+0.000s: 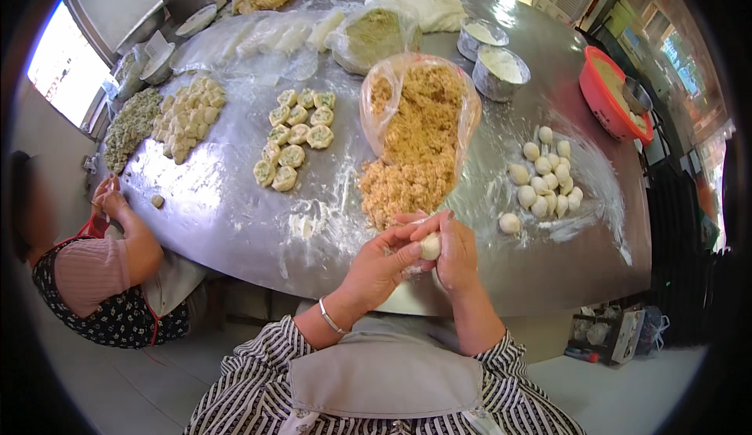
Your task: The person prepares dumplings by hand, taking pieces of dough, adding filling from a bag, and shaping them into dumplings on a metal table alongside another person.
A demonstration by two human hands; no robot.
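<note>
Both my hands close around one small white dough ball (430,246) above the near edge of the metal table. My left hand (382,264) presses it with thumb and fingers from the left, a metal bangle on that wrist. Cupped along its right side is my right hand (457,253). Just beyond my fingers lies a crumbly orange-brown filling (405,188), spilling from an open clear plastic bag (376,109). To the right rests a cluster of pale dough balls (543,183), with a single ball (509,223) nearer me.
Open dough pieces with green filling (292,156) stand left of the bag. Flour bowls (499,74), a wrapped green mass (376,32) and white dough (423,6) lie farther back. A red basin (602,103) sits at the right edge. A co-worker (100,264) works at the left.
</note>
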